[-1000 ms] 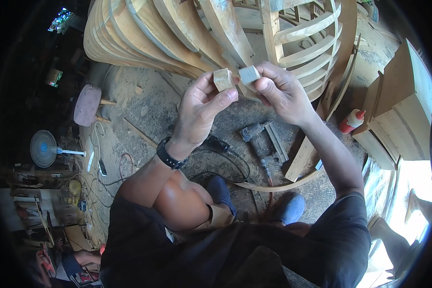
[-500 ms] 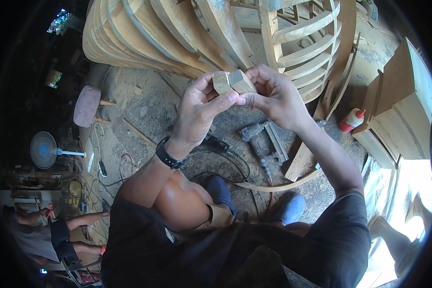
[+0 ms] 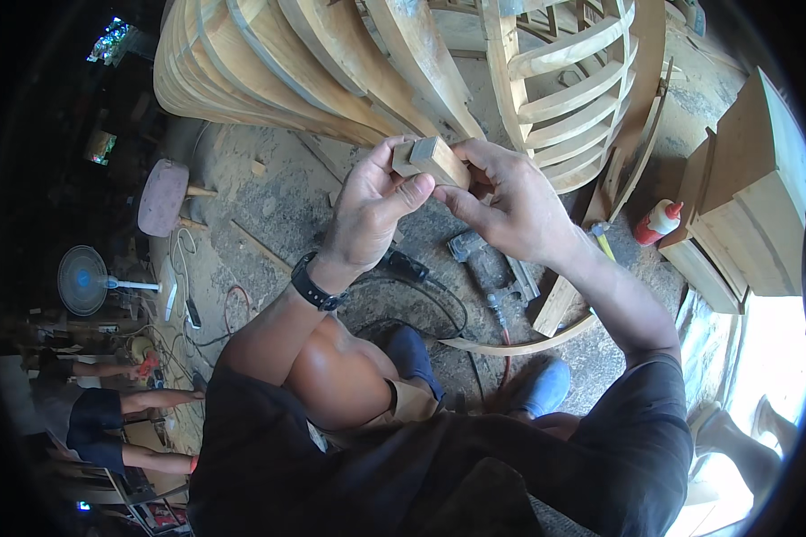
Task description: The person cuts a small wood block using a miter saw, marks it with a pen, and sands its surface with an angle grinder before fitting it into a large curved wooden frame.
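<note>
My left hand (image 3: 367, 208), with a black watch on its wrist, grips a small wooden block (image 3: 403, 159) between thumb and fingers. A second wooden block (image 3: 444, 164) is pinched in my right hand (image 3: 514, 199). The two blocks lie against each other, side by side, and my thumb tips almost meet below them. Fingers hide parts of both. On the floor below my right hand lies a nail gun (image 3: 512, 276) with a hose, partly covered by the hand. A dark corded power tool (image 3: 405, 266) rests under my left wrist.
Large slatted wooden frames (image 3: 331, 72) stand ahead. At right are a red-and-white glue bottle (image 3: 657, 223), a hammer (image 3: 603, 240) and wooden boxes (image 3: 752, 206). A curved wood strip (image 3: 528, 346) lies near my feet. Leftward are a stool (image 3: 163, 198), a fan (image 3: 82, 280) and another person (image 3: 97, 419).
My right hand has come down slightly and turned its block, which now overlaps the left one more closely. The hammer now shows beside my forearm. The person at left has shifted posture.
</note>
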The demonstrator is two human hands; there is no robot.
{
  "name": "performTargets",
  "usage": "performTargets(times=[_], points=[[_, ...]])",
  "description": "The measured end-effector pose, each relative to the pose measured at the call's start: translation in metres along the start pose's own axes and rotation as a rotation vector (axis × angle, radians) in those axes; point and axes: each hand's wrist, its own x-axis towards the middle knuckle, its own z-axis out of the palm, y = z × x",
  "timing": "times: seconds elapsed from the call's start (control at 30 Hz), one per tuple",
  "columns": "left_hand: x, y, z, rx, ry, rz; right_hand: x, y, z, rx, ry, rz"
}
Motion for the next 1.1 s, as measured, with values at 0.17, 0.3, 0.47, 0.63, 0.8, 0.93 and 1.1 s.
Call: performTargets(times=[0.17, 0.3, 0.47, 0.63, 0.8, 0.93, 1.1], points=[[0.001, 0.003, 0.0, -0.15, -0.025, -0.003, -0.002, -0.006, 0.003, -0.054, 0.093, -0.12], [0.002, 0.001, -0.001, -0.093, 0.004, 0.04, -0.002, 0.006, 0.007, 0.022, 0.179, -0.185], [0.005, -0.001, 0.002, -0.09, 0.024, 0.069, -0.005, -0.001, 0.001, -0.037, 0.25, -0.099], [0.004, 0.0, 0.003, -0.092, 0.02, 0.059, -0.008, 0.001, 0.011, -0.01, 0.296, -0.273], [0.004, -0.006, -0.004, -0.064, 0.013, 0.111, -0.008, 0.006, 0.015, 0.025, 0.285, -0.283], [0.002, -0.002, -0.002, 0.006, 0.009, 0.109, -0.006, 0.003, 0.012, 0.045, 0.251, -0.187], [0.0, 0.001, 0.0, 0.08, -0.002, 0.092, -0.006, 0.013, 0.017, 0.081, 0.257, -0.217]])
